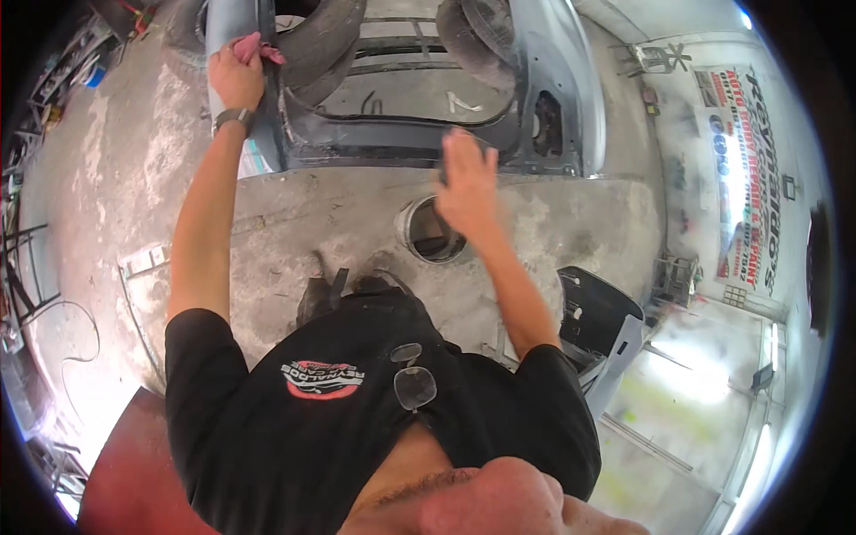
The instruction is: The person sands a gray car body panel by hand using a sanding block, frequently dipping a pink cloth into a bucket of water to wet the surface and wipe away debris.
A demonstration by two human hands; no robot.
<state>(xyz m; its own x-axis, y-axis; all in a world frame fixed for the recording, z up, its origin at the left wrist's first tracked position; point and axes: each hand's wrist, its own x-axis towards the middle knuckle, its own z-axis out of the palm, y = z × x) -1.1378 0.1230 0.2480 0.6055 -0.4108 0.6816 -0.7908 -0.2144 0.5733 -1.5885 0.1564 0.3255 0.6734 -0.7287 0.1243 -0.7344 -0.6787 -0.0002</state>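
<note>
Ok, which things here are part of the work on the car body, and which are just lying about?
In hand:
left hand gripping a pink rag
right hand, blurred, by the edge of the grey car body

Lying about:
round bucket on the floor
tyre inside the body
dark panel at the right
red panel at lower left

Auto body workshop; stripped grey car shell (535, 80), spare tyre (325, 40), stained concrete floor (125, 178).

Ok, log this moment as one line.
left hand: holds pink rag on grey car body | right hand: open, blurred, at its lower edge
</note>
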